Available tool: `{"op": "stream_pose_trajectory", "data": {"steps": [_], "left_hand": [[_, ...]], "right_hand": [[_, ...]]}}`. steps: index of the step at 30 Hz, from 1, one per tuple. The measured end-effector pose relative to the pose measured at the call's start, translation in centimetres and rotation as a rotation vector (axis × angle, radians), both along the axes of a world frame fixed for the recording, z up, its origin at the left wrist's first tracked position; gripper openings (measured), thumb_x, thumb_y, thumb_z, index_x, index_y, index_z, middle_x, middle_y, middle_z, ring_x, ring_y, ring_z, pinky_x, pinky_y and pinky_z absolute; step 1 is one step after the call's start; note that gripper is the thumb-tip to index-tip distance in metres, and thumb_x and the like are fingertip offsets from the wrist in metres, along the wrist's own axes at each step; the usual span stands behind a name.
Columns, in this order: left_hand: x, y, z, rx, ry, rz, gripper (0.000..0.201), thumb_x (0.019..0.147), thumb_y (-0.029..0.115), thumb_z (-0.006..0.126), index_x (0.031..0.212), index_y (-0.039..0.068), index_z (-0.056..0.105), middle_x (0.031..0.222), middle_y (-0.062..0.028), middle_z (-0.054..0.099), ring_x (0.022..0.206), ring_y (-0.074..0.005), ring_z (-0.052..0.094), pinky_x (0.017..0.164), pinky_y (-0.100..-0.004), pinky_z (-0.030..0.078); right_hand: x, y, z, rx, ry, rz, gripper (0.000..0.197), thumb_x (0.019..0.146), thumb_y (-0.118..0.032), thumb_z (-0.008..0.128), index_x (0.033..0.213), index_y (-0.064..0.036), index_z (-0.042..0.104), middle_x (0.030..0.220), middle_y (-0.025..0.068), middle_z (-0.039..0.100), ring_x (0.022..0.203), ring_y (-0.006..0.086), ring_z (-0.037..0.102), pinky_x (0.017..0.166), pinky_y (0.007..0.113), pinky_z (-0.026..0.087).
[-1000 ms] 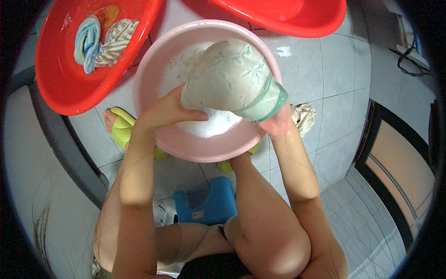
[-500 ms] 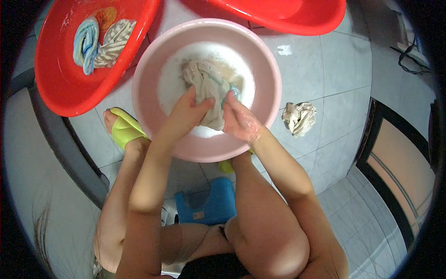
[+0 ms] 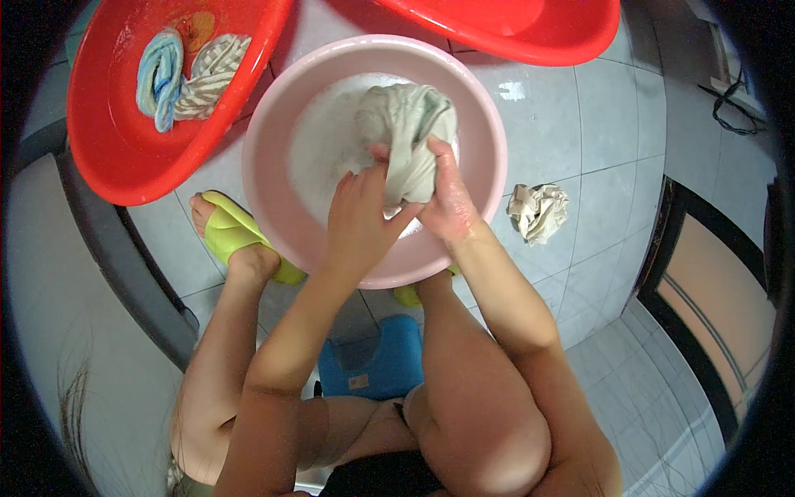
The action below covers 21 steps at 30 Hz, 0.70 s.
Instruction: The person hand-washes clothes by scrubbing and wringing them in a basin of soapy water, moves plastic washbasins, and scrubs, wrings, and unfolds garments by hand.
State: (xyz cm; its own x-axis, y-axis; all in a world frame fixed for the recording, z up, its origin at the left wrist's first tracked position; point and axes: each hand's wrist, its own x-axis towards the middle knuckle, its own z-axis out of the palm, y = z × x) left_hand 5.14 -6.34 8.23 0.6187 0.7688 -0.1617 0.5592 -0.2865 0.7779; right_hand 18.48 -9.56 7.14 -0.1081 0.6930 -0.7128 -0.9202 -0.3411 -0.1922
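Observation:
A wet, pale grey-white cloth [image 3: 411, 141] is bunched up over a pink basin [image 3: 269, 207] of foamy water. My right hand [image 3: 450, 195] is closed around the cloth's right side, thumb on top. At the cloth's lower left, my left hand [image 3: 360, 219] is open, back upward, its thumb stretched toward the cloth's near end. Some of its fingers curl out of sight. Whitish suds [image 3: 323, 145] show to the left of the cloth.
A red basin [image 3: 108, 157] at far left holds a blue cloth [image 3: 160, 79] and a striped cloth [image 3: 214, 74]. Another red basin [image 3: 530, 37] stands behind. A crumpled beige cloth [image 3: 538, 213] lies on the tiles at right. A blue stool [image 3: 377, 360] sits between my legs.
The cloth has been lifted and shifted right, now bunched higher above the suds. My right hand moved with it; my left hand has loosened and turned its back upward.

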Motion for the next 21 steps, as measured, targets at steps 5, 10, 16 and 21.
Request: {"op": "stream_pose_trajectory", "data": {"steps": [5,10,16,21], "left_hand": [[-1.3,1.7,-4.6,-0.261,-0.016,-0.098,0.041,0.070,0.024,0.071,0.100,-0.002,0.060,0.098,-0.0153,0.058,0.091,-0.0318,0.056,0.085,-0.0419,0.043],[-0.4,7.6,-3.6,-0.707,0.263,-0.079,0.047,0.075,0.013,0.065,0.117,-0.001,0.052,0.105,-0.0163,0.058,0.095,-0.0247,0.060,0.077,-0.0320,0.049],[-0.7,7.9,-10.6,-0.014,0.164,0.213,0.053,0.076,0.021,0.067,0.124,0.007,0.047,0.104,-0.0204,0.061,0.092,-0.0317,0.061,0.081,-0.0454,0.046],[-3.0,7.8,-11.9,-0.184,0.324,0.191,0.050,0.077,0.019,0.067,0.122,0.008,0.048,0.112,-0.0182,0.058,0.094,-0.0323,0.060,0.081,-0.0437,0.047]], "right_hand": [[1.1,-0.5,-0.5,-0.056,0.010,-0.219,0.057,0.092,-0.049,0.040,0.129,-0.0053,0.044,0.116,0.0152,0.059,0.108,0.0269,0.056,0.097,0.042,0.042],[1.5,-0.7,-3.6,-0.148,0.038,-0.443,0.043,0.091,-0.038,0.053,0.122,-0.0077,0.050,0.106,0.0089,0.062,0.100,0.0226,0.059,0.095,0.041,0.043],[-0.7,0.9,-4.7,-0.285,-0.148,-0.236,0.057,0.090,-0.047,0.055,0.135,-0.0141,0.040,0.135,0.0026,0.045,0.118,0.0169,0.045,0.105,0.034,0.030],[-3.5,1.6,-1.9,-0.411,0.180,0.003,0.073,0.088,-0.052,0.055,0.138,-0.0039,0.031,0.136,0.0116,0.042,0.121,0.0266,0.042,0.107,0.039,0.023]]}}
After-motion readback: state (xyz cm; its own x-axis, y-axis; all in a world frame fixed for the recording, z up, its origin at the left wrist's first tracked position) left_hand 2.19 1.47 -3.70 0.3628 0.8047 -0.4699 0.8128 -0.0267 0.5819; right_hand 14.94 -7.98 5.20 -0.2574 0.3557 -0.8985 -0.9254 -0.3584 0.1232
